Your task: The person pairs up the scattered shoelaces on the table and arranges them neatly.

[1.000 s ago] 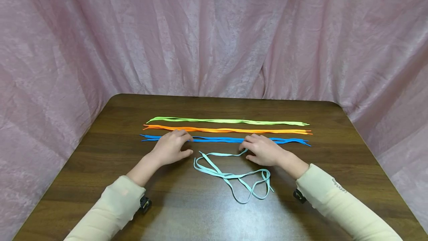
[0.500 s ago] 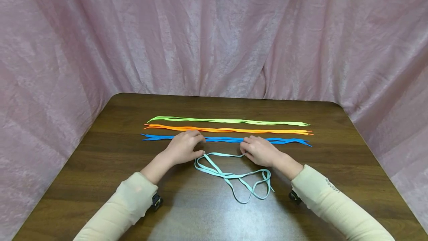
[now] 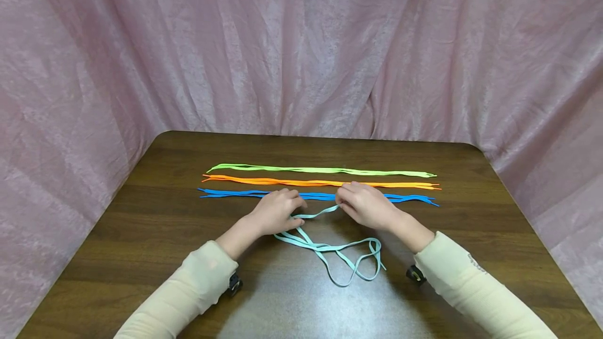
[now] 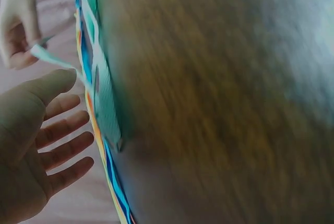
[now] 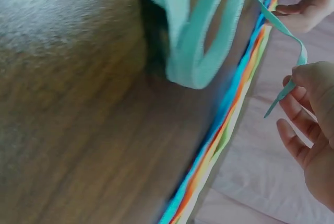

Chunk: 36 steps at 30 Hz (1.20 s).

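Note:
A mint-green shoelace (image 3: 316, 247) lies in loose loops on the table in front of me. My right hand (image 3: 367, 205) pinches it near one end between thumb and forefinger; in the right wrist view the lace tip (image 5: 275, 103) sticks out past the fingers. From there the lace runs slightly raised toward my left hand (image 3: 278, 212). That hand is at the lace's left side, and the left wrist view has its thumb and fingers spread apart, with the strand passing by the thumb tip. Whether the thumb touches the strand is unclear.
Beyond the hands, blue (image 3: 320, 196), orange (image 3: 311, 183) and lime-green (image 3: 320, 170) shoelaces lie stretched out in parallel rows. They rest on a dark wooden table (image 3: 141, 255). A pink curtain (image 3: 301, 56) hangs behind and at both sides.
My left hand has moved right to the mint-green shoelace. My right hand has taken its end between the fingertips and lifted it slightly away from me. The other laces lie still.

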Motion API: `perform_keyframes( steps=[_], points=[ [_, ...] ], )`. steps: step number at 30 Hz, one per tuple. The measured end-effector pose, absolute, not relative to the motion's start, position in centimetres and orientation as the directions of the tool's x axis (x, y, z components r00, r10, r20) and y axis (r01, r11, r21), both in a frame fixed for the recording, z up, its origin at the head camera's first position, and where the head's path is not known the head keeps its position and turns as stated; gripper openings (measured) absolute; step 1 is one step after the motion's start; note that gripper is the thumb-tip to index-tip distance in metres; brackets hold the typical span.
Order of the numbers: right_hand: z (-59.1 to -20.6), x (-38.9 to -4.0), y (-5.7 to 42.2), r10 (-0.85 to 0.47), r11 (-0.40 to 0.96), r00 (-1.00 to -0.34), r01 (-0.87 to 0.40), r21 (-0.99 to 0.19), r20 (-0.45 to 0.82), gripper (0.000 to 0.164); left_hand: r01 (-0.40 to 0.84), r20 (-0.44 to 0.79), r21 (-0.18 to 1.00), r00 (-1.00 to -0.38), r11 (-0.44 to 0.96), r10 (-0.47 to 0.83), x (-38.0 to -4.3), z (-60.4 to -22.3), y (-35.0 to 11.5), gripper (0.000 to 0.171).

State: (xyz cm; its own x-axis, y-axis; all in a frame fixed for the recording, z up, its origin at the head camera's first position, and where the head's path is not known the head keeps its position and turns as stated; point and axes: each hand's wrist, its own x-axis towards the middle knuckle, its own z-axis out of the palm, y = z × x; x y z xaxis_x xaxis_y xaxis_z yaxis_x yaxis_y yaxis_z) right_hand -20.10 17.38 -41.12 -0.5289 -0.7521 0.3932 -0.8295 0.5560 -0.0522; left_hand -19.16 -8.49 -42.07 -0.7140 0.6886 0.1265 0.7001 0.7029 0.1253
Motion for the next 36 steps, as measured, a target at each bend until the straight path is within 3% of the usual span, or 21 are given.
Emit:
perform_keyframes(
  steps=[11, 23, 30, 36],
  points=[
    [-39.5, -19.8, 17.5, -0.744, 0.543, -0.513, -0.838, -0.061, 0.427, 0.006, 0.734, 0.144, 0.120, -0.679, 0.668, 0.720, -18.8, -42.3, -7.1, 0.003],
    [-40.3, -19.8, 19.9, -0.697, 0.605, -0.585, -0.790, -0.097, 0.415, 0.015, 0.739, 0.191, 0.111, -0.672, 0.665, 0.716, -18.0, -42.3, -8.3, 0.004],
    [-40.9, -19.8, 21.5, -0.682, 0.619, -0.608, -0.776, -0.123, 0.406, 0.005, 0.739, 0.190, 0.101, -0.672, 0.667, 0.716, -17.4, -42.2, -9.2, 0.005],
    [-41.0, -19.6, 22.5, -0.654, 0.644, -0.632, -0.753, -0.133, 0.415, 0.015, 0.737, 0.219, 0.095, -0.672, 0.670, 0.708, -16.9, -41.8, -9.9, 0.007]
  ],
)
